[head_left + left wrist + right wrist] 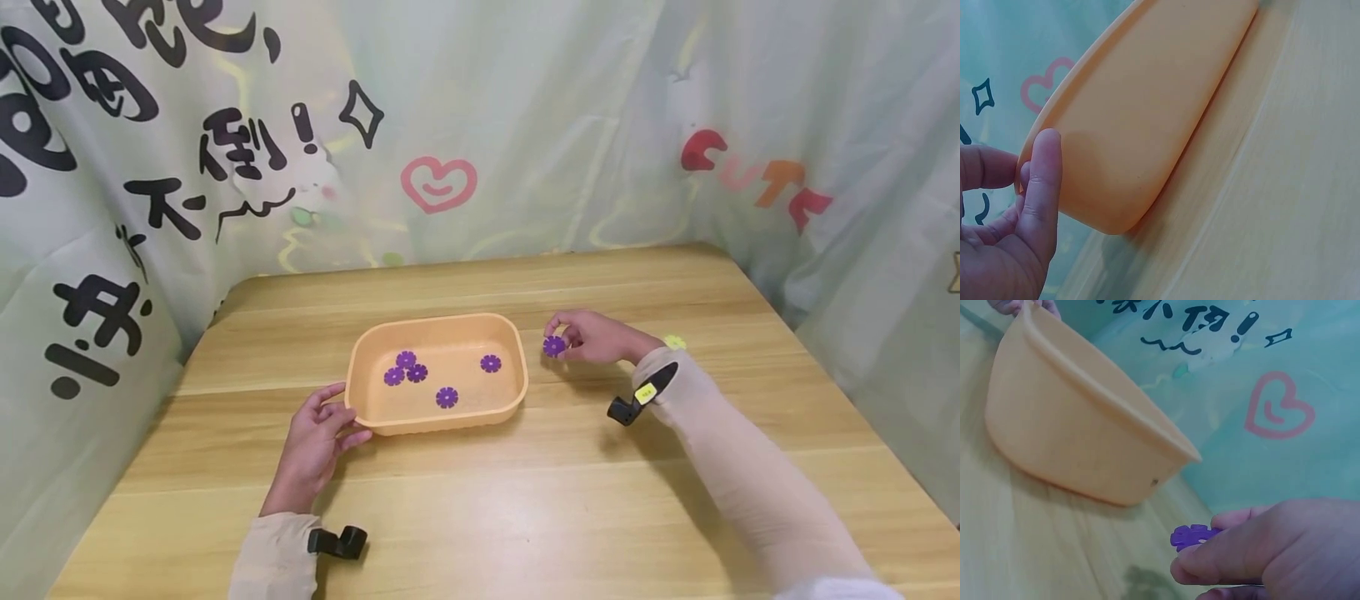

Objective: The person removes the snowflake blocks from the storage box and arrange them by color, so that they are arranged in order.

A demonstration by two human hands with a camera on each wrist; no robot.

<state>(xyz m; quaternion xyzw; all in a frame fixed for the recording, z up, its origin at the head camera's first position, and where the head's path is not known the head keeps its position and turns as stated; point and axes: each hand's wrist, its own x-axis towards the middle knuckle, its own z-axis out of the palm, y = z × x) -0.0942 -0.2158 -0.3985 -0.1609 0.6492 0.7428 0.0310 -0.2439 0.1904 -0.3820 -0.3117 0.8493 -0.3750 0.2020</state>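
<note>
An orange plastic basin (438,423) stands on the wooden table with several purple snowflake-shaped discs inside, one of them a disc (447,397) near its front wall. At the basin's left front corner, my left hand (318,437) grips the rim; the left wrist view shows the thumb (1044,181) on the outer wall. To the right of the basin, my right hand (596,337) pinches a purple snowflake disc (553,347) between thumb and fingers, held a little above the table. In the right wrist view, that disc (1191,537) is partly hidden by the fingers.
A yellow-green snowflake disc (675,342) lies behind the right wrist, partly covered by the sleeve. A printed curtain (525,125) hangs along the back and sides of the table (525,517). Black wrist cameras (341,543) sit on both sleeves.
</note>
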